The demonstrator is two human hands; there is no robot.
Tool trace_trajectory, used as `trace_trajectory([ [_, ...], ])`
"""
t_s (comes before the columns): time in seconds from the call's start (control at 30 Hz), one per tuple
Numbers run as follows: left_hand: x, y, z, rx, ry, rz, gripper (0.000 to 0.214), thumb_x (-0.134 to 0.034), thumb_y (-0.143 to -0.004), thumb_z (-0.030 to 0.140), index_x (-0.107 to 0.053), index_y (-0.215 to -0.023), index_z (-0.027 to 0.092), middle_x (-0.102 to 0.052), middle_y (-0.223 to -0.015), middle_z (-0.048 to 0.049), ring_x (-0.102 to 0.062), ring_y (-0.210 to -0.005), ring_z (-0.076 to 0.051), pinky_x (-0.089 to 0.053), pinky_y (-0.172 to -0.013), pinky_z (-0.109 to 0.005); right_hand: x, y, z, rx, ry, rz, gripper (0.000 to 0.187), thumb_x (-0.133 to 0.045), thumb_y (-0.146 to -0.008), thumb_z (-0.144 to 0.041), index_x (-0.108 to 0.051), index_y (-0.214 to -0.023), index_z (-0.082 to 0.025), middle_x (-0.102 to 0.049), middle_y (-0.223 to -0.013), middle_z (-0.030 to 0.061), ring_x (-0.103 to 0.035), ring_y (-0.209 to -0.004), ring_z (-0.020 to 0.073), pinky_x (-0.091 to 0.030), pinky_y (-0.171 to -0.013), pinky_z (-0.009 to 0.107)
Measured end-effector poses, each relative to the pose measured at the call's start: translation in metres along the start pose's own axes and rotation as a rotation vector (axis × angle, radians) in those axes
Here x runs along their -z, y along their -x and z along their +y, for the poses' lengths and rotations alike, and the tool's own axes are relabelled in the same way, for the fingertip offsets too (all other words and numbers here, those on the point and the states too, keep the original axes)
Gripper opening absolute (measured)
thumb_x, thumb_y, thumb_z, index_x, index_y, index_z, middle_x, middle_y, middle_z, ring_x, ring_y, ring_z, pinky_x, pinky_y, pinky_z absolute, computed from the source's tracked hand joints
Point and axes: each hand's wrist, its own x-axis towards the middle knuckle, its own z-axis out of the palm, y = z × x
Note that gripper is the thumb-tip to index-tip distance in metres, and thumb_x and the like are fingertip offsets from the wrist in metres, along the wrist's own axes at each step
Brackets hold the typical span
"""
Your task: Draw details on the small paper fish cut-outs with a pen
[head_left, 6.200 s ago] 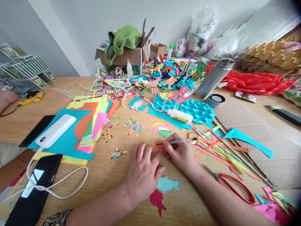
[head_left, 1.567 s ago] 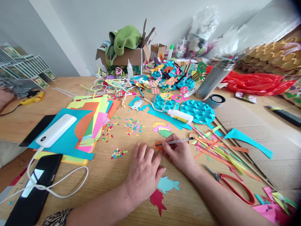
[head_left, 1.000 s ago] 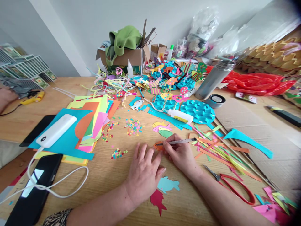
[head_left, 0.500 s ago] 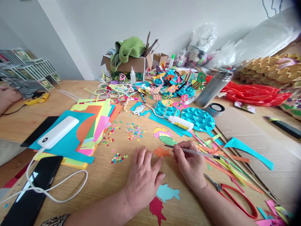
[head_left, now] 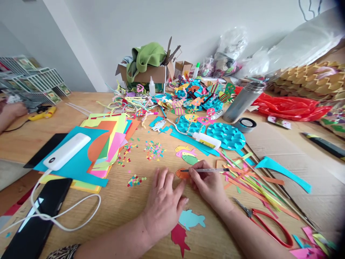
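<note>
My right hand (head_left: pixel 206 183) grips a slim grey pen (head_left: pixel 211 170), its tip on an orange paper fish (head_left: pixel 180 173). My left hand (head_left: pixel 165 201) lies flat on the table, fingers spread, with the index finger at the lower edge of that fish. Just above are a green paper fish (head_left: pixel 190 159), a pink one (head_left: pixel 183 154) and a yellow one (head_left: pixel 181 148), overlapping. Below my left hand lie a light blue paper fish (head_left: pixel 191 219) and a red one (head_left: pixel 180 239). Part of the orange fish is hidden behind my right fingers.
Red-handled scissors (head_left: pixel 269 223) and paper strips (head_left: pixel 258 190) lie at right. Confetti piles (head_left: pixel 155 150) sit left of the fish. Coloured paper sheets (head_left: pixel 107 133) carry a white power bank (head_left: pixel 67 151). A glue bottle (head_left: pixel 207 140) and steel flask (head_left: pixel 244 102) are behind. Another person's hand (head_left: pixel 13 109) is far left.
My right hand has moved left, bringing the pen from beside the green fish down onto the orange fish. My left hand has stayed in place.
</note>
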Motion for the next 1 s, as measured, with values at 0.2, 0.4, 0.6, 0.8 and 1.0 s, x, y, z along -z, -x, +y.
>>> trace_trajectory([
  [0.2, -0.0012, -0.0001, -0.0006, -0.003, -0.002, -0.002, 0.040, -0.059, -0.091, 0.040, -0.056, -0.129, 0.026, -0.047, -0.123, -0.0097, -0.033, -0.132, -0.034, -0.027, -0.113, -0.059, -0.0020, -0.0012, -0.0006, -0.035, 0.049, -0.040, 0.026, -0.060, -0.088, -0.042, -0.052, -0.075, -0.021, -0.057, -0.056, -0.0014, -0.049, -0.038, 0.0117, -0.038, -0.036, 0.023],
  [0.4, -0.0016, -0.0005, -0.0011, 0.000, -0.004, -0.001, 0.040, -0.060, -0.091, 0.039, -0.056, -0.129, 0.027, -0.047, -0.124, -0.0102, -0.033, -0.132, -0.034, -0.027, -0.113, -0.058, -0.0025, -0.0022, -0.0022, -0.035, 0.078, -0.061, 0.027, -0.060, -0.087, -0.044, -0.053, -0.074, -0.021, -0.059, -0.056, -0.0003, -0.050, -0.039, 0.0123, -0.039, -0.035, 0.022],
  [0.6, -0.0003, -0.0007, -0.0003, -0.003, -0.016, 0.008, 0.039, -0.062, -0.090, 0.039, -0.058, -0.126, 0.026, -0.049, -0.123, -0.0099, -0.035, -0.131, -0.033, -0.029, -0.112, -0.057, -0.0027, -0.0024, -0.0007, -0.043, 0.081, -0.074, 0.025, -0.058, -0.089, -0.043, -0.053, -0.077, -0.022, -0.060, -0.058, -0.0004, -0.051, -0.039, 0.0124, -0.038, -0.035, 0.022],
  [0.8, 0.0003, -0.0001, -0.0005, 0.000, -0.006, -0.003, 0.039, -0.061, -0.091, 0.038, -0.057, -0.127, 0.025, -0.048, -0.123, -0.0102, -0.035, -0.131, -0.034, -0.028, -0.112, -0.058, -0.0029, -0.0024, -0.0010, -0.057, 0.088, -0.074, 0.026, -0.058, -0.088, -0.044, -0.053, -0.077, -0.022, -0.061, -0.057, -0.0004, -0.052, -0.040, 0.0133, -0.039, -0.035, 0.022],
  [1.0, -0.0008, -0.0001, -0.0002, -0.001, -0.010, 0.002, 0.038, -0.061, -0.091, 0.038, -0.057, -0.127, 0.026, -0.048, -0.123, -0.0099, -0.034, -0.132, -0.034, -0.028, -0.113, -0.058, -0.0028, -0.0015, -0.0010, -0.046, 0.083, -0.079, 0.025, -0.058, -0.089, -0.043, -0.053, -0.077, -0.022, -0.061, -0.058, -0.0003, -0.051, -0.040, 0.0125, -0.038, -0.035, 0.023],
])
